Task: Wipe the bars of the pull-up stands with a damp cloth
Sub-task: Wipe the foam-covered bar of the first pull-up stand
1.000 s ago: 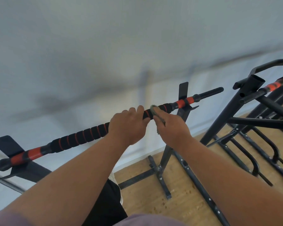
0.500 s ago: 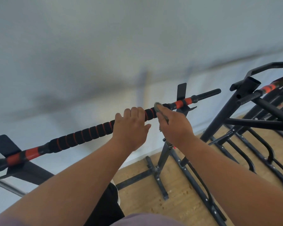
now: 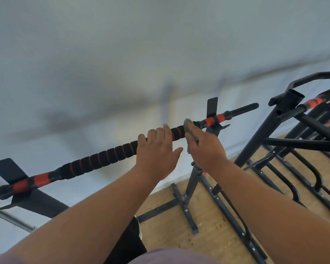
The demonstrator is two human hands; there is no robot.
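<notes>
Nearest to us, our two bare forearms rose from the bottom edge toward the bar point(image 3: 107, 156), a black foam-gripped rod with orange bands lying on the brackets of its stand point(image 3: 193, 180). Our left hand point(image 3: 157, 151) lay against the foam with the fingers hooked loosely over the top and the thumb spread out to the side, not wrapped under. Just beside it, our right hand point(image 3: 206, 147) pinched the grey-green cloth point(image 3: 188, 126), folding it round the bar near the end of the foam, short of the orange band. Past the hands, the bar's ridged tip jutted out beyond the bracket. Farther right stood a second stand point(image 3: 286, 126) on the wooden floor point(image 3: 208, 242), with the pale wall point(image 3: 122, 54) behind.
</notes>
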